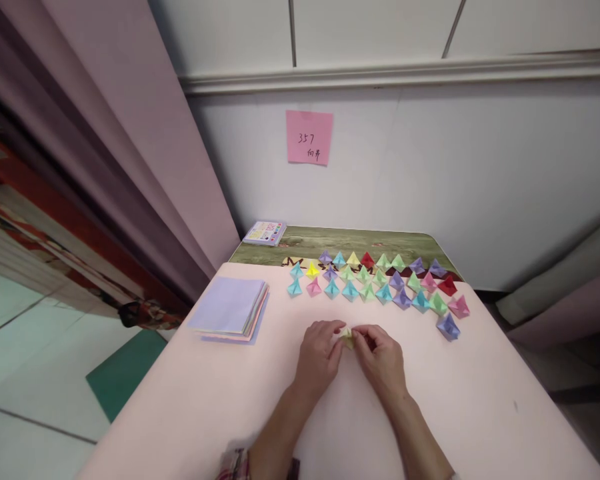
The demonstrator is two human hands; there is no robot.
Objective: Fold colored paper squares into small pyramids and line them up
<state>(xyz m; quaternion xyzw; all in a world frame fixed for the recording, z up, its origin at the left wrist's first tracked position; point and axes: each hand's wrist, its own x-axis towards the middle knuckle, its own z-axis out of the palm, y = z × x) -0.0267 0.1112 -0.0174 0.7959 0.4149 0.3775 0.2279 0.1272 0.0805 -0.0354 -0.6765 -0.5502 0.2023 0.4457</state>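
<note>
My left hand [319,352] and my right hand [380,357] meet at the middle of the pale pink table [190,413]. Both pinch a small pale yellow folded paper piece [349,337] between their fingertips, just above the tabletop. Beyond the hands lie several rows of finished folded paper shapes [375,283] in teal, green, purple, pink, red and yellow. A stack of square coloured paper sheets [231,308], lavender on top, lies to the left of my left hand.
A flat paper pack [265,233] rests on the green patterned mat [340,241] at the table's far edge. A pink note [309,137] is stuck on the white wall. A curtain hangs at the left, and the floor drops away past the table's left edge.
</note>
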